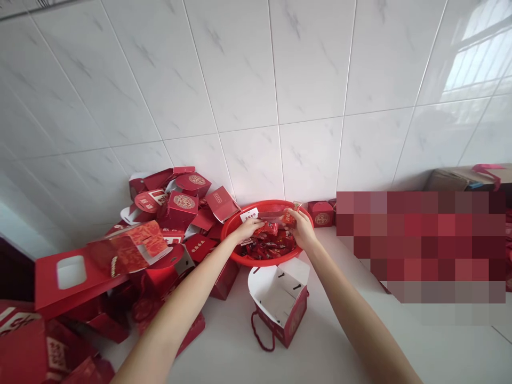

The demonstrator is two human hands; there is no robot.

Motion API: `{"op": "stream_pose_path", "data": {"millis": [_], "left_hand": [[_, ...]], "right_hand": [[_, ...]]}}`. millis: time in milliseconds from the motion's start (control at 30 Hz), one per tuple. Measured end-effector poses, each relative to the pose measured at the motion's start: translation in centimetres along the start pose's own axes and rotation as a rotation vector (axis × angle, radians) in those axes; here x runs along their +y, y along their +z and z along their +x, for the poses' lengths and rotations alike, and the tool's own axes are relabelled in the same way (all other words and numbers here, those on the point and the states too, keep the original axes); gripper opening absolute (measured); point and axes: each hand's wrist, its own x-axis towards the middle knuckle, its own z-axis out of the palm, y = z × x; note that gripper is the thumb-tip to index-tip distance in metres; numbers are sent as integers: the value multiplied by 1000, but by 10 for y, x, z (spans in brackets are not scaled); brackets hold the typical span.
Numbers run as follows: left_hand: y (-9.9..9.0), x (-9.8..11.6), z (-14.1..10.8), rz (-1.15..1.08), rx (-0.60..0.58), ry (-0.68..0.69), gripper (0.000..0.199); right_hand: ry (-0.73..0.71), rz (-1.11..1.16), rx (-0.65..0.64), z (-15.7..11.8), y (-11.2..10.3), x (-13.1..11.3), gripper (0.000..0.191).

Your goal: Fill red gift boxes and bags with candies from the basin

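A round red plastic basket (pixel 266 261) stands against the wall, with many small red wrapped packets (pixel 266 248) in it. Over its left part, my left hand (pixel 250 229) has its fingers closed on a red packet (pixel 272 228). At the basket's right side, my right hand (pixel 299 223) pinches another red packet (pixel 288 216). A white card (pixel 248 215) lies by the rim near my left hand. In front of the basket stands an open red box (pixel 294 320), white inside, its dark red cord handle (pixel 262 336) hanging down at the left.
Red gift boxes (pixel 182 208) are heaped on the left, some open, up to the near edge. One closed red box (pixel 320 213) stands right of the basket. A blurred-out area covers much of the right. Behind it is a cardboard box (pixel 452 178). A tiled wall (pixel 248 80) rises behind.
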Motion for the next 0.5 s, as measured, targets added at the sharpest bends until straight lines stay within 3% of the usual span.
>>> {"op": "stream_pose_path", "data": {"millis": [267,500], "left_hand": [[-7,-7,9,214,190,188,18],[2,-5,0,438,91,170,16]], "right_hand": [[18,7,16,2,0,1,28],[15,25,11,2,2,1,29]]}}
